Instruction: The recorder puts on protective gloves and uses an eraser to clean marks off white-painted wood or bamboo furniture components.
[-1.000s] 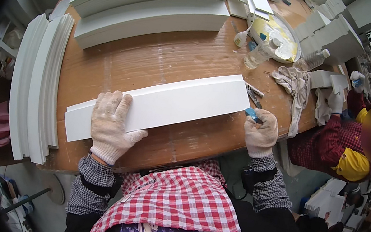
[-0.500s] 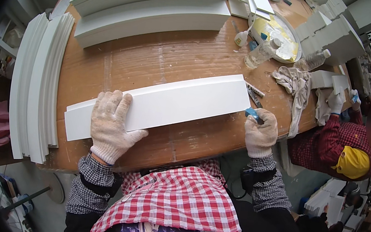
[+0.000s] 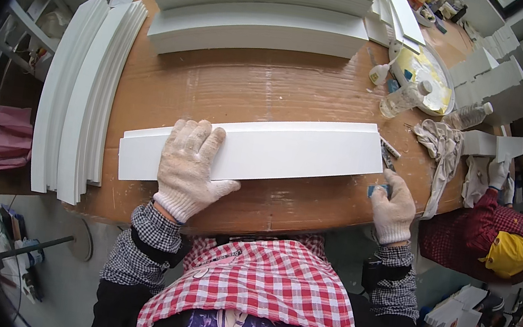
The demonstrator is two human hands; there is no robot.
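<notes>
One white board (image 3: 304, 146) beneath spread left fingers (image 3: 212, 143), right fingers (image 3: 397, 187) clamped on blue object (image 3: 375, 191)

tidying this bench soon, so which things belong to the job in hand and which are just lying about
In use:
white board, under the left hand
blue piece, in the right hand
perhaps the white stacks

Apparently lying about:
clear bottles
rag
pink cloth

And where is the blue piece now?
In the head view, right of centre, the blue piece is in the right hand, just below the right end of the white board.
</notes>
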